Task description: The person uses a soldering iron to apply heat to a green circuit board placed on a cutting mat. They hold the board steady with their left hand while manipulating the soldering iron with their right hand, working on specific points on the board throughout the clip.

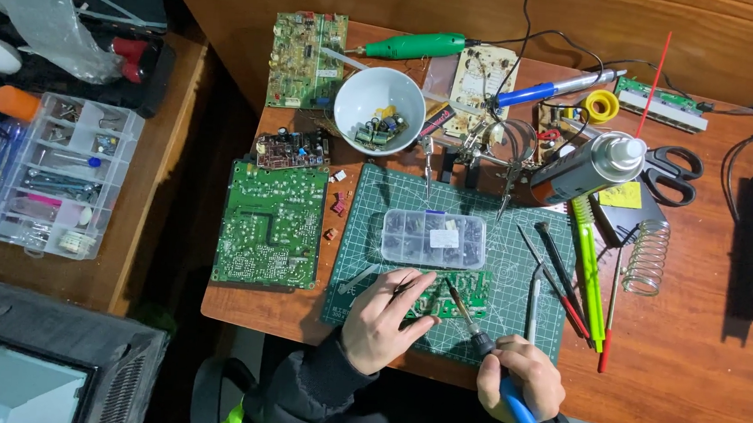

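Soldering on small board

Board (pixel 462 295) lies on green mat (pixel 367 220), pinned by left hand (pixel 382 320), closed around a thin tool. Iron (pixel 474 329) is gripped in right hand (pixel 524 376). Board judged light, stiff, fragile; best held by edges.

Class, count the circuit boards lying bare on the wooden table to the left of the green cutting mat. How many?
3: a tall board at the table's top, a small dark board below it, and a large green board beside the cutting mat.
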